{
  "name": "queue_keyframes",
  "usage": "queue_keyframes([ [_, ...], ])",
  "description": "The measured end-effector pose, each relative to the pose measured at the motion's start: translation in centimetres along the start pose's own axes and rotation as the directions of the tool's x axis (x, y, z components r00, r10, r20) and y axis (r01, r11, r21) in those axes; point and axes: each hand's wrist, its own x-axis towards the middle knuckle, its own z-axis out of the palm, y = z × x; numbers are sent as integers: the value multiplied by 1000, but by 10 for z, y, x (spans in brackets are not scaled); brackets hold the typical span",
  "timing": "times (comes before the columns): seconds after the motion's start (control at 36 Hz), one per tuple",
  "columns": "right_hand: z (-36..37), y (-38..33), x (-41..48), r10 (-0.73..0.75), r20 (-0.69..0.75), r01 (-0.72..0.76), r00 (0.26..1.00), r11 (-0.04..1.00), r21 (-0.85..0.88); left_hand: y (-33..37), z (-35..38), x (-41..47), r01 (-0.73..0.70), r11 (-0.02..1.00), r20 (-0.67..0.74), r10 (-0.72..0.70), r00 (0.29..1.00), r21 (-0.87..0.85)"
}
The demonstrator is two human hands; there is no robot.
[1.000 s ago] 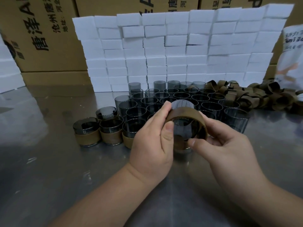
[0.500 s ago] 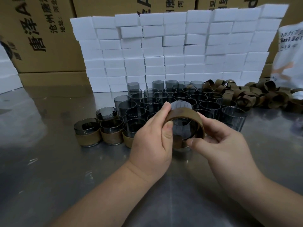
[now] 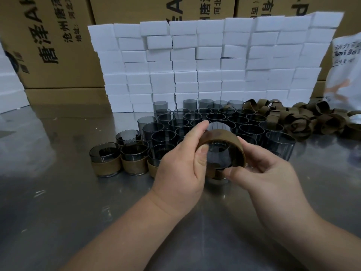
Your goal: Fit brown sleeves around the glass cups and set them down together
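— Item one, left arm?
— I log: bare forearm in from lower left, wrist straight. Left grip point(image 3: 179, 169) back-up, thumb pressed on the near rim of the cup point(image 3: 218, 153), fingers curled over its top.
— Item two, right?
— Forearm from lower right. Right grip point(image 3: 269, 178) palm inward, thumb tip at the lower rim, fingers curled behind.

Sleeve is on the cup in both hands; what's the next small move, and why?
Probably slide the brown sleeve until it sits at the base of the glass cup, as on the finished cups at left; the left hand and right hand both grip the sleeve, tilted.
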Motion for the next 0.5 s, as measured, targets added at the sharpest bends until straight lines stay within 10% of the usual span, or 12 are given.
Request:
queue_keyframes([
  [0.5, -9, 4, 7, 31, -29, -33, 999, 998, -48, -11, 0, 1, 46, 997, 13, -46, 999, -60],
])
